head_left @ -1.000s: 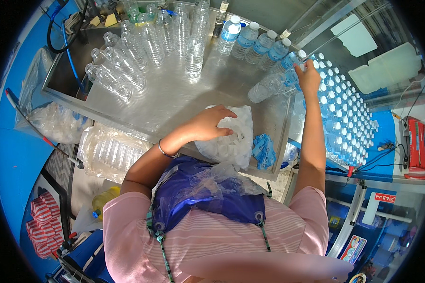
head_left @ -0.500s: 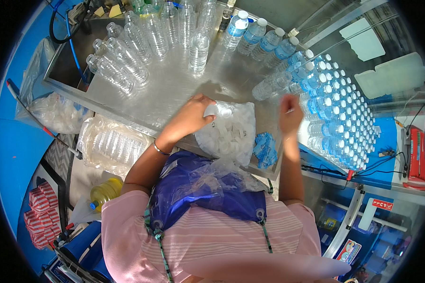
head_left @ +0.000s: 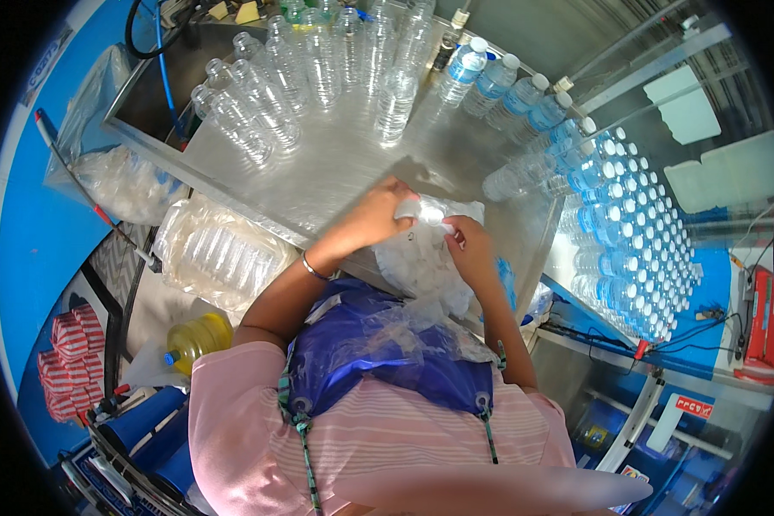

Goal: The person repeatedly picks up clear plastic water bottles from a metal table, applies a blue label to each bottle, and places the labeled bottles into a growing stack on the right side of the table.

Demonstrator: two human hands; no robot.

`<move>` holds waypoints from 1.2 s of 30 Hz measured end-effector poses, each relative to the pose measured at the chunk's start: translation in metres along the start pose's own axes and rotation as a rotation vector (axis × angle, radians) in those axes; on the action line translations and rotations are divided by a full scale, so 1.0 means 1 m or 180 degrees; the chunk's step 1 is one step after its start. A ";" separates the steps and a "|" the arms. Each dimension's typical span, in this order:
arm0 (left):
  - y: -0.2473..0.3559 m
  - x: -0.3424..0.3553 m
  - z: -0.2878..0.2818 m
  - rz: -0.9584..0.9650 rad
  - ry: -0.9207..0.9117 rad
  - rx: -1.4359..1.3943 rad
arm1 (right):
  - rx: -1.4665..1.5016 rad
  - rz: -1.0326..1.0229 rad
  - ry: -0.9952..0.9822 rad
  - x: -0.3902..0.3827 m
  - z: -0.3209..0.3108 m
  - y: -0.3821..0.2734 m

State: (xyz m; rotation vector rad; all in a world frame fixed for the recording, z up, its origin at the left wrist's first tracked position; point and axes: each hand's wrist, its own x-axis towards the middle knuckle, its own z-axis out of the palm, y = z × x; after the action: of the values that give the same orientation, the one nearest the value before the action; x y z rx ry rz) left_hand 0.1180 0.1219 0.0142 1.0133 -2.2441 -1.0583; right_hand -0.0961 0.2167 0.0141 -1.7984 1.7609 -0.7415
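Right hand (head_left: 471, 254) had come in to the cap bag (head_left: 408, 258), left hand (head_left: 371, 222) opposite, both half-curled, hold unclear, blue-labelled bottles (head_left: 612, 236) stood right of the bag.

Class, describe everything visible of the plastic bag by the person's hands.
The bag is crinkled, cloudy, see-through plastic, holding many small whitish pieces. It lies at the metal counter's near edge, beside the blue apron. The left hand and right hand meet at its far end; their exact grip is unclear.
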 end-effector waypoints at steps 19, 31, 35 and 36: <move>-0.143 -0.050 -0.125 -0.1489 0.4224 0.0764 | 0.2029 0.0219 -0.0331 0.012 0.023 -0.039; -0.095 0.042 -0.052 -0.0651 0.2989 -0.0028 | 0.2549 -0.0040 -0.0168 0.012 0.044 -0.017; -0.103 0.080 -0.058 -0.0619 0.2954 0.0070 | 0.2145 0.0119 -0.0435 0.006 0.043 -0.020; -0.104 0.086 -0.059 -0.0640 0.2956 0.0104 | 0.1941 0.0169 -0.0508 0.005 0.042 -0.020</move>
State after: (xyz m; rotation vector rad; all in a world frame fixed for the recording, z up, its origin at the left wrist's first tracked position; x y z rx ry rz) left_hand 0.1470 -0.0173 -0.0247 1.3915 -1.4187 -0.4462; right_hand -0.0524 0.2119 -0.0015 -1.3482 1.2862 -0.9564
